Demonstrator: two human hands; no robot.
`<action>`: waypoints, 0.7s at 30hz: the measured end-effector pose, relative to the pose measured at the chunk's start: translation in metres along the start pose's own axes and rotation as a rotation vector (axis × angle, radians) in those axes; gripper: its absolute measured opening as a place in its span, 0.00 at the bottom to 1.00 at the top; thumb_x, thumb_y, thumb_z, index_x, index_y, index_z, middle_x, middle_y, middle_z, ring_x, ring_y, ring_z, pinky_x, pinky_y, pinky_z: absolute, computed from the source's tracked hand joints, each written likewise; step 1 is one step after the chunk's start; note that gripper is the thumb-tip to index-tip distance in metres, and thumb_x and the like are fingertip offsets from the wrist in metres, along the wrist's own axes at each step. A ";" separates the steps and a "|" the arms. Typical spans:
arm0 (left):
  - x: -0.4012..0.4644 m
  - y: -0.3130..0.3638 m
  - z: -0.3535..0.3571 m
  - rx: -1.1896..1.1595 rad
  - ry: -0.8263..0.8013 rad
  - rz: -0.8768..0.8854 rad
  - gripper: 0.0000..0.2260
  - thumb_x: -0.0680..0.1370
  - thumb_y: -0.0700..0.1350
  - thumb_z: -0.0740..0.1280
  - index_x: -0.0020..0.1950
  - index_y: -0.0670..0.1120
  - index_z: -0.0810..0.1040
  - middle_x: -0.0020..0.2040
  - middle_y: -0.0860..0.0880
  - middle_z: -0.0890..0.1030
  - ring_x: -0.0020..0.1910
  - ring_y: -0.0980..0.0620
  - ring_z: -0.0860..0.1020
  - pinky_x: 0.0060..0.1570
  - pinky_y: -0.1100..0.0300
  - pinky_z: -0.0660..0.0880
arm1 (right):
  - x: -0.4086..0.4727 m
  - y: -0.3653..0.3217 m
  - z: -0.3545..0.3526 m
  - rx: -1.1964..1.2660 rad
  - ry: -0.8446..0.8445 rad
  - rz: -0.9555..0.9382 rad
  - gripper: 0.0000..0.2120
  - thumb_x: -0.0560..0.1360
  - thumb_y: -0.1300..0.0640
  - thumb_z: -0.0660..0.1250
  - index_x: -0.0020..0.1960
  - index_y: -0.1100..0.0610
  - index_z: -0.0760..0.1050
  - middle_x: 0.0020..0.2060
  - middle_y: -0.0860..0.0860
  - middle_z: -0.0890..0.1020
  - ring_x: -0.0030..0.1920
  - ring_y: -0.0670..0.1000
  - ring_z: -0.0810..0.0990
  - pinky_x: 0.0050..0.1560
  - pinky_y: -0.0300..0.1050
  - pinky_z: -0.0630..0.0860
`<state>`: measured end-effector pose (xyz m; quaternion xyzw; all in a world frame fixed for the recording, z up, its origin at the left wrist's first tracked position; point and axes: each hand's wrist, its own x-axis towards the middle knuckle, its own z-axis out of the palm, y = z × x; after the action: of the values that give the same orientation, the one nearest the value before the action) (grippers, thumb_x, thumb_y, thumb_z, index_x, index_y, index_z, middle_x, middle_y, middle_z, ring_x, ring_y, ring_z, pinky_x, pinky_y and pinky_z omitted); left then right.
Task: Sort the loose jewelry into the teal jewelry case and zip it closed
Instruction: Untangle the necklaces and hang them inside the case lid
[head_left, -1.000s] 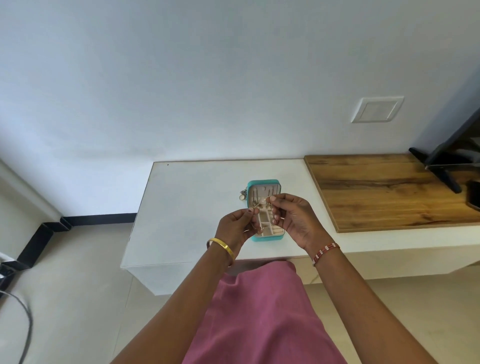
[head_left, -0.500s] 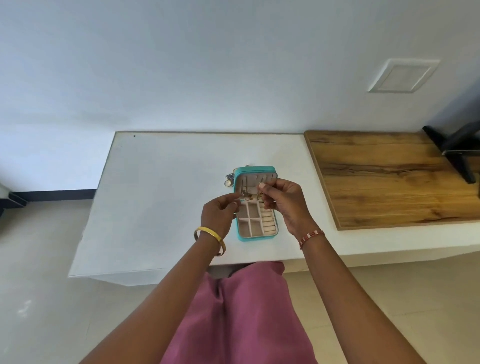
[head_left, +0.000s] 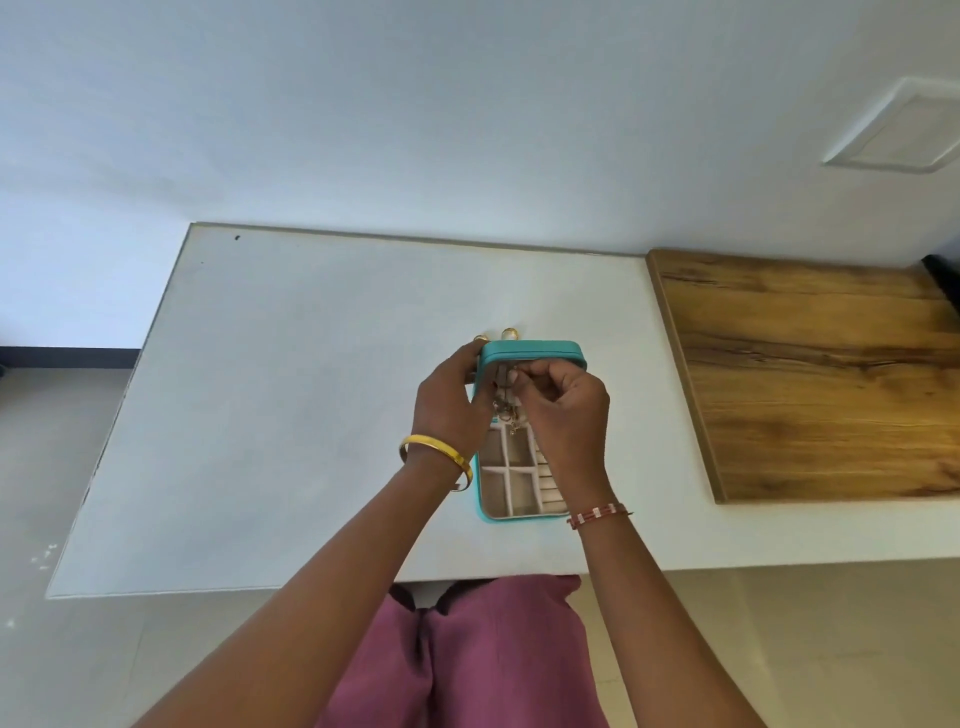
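— What lies to the right?
— A wooden board (head_left: 826, 374) on the white table (head_left: 291, 415), its far edge near the wall (head_left: 415, 114).
— And on that wall?
— A white switch plate (head_left: 904, 127), far right.
— Anything below?
— Beige floor (head_left: 47, 467) at left, with a dark skirting strip (head_left: 67, 357).

The light is soft and bright like daytime, with only faint shadows on the white table (head_left: 311, 415) under the fingers (head_left: 524, 371), the small jewelry piece (head_left: 506, 410) just below them looks blurry, and the table's edges far from them bend and lean because the lens is wide.
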<state>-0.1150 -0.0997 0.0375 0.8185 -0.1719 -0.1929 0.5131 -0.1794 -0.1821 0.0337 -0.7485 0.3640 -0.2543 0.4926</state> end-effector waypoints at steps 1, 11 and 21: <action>0.001 0.000 0.000 -0.007 0.012 -0.012 0.18 0.75 0.35 0.63 0.65 0.44 0.72 0.58 0.46 0.79 0.55 0.49 0.78 0.56 0.64 0.71 | 0.000 0.001 0.003 -0.012 0.041 -0.017 0.03 0.71 0.63 0.70 0.44 0.61 0.81 0.35 0.49 0.82 0.35 0.41 0.79 0.39 0.27 0.74; 0.002 -0.004 0.002 0.021 0.026 -0.024 0.19 0.75 0.34 0.63 0.66 0.46 0.72 0.59 0.48 0.79 0.55 0.52 0.77 0.51 0.73 0.66 | -0.006 0.011 0.024 0.081 0.378 -0.046 0.04 0.70 0.64 0.71 0.45 0.61 0.82 0.38 0.52 0.84 0.36 0.39 0.80 0.42 0.30 0.76; 0.002 -0.004 0.002 0.055 0.019 -0.029 0.19 0.76 0.35 0.63 0.67 0.45 0.71 0.61 0.47 0.78 0.57 0.51 0.77 0.52 0.74 0.65 | 0.003 0.008 0.015 0.149 0.406 0.103 0.02 0.70 0.64 0.71 0.43 0.60 0.81 0.36 0.46 0.82 0.38 0.45 0.81 0.46 0.46 0.81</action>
<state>-0.1138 -0.1003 0.0327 0.8365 -0.1602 -0.1879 0.4893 -0.1691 -0.1784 0.0204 -0.6241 0.4735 -0.4004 0.4754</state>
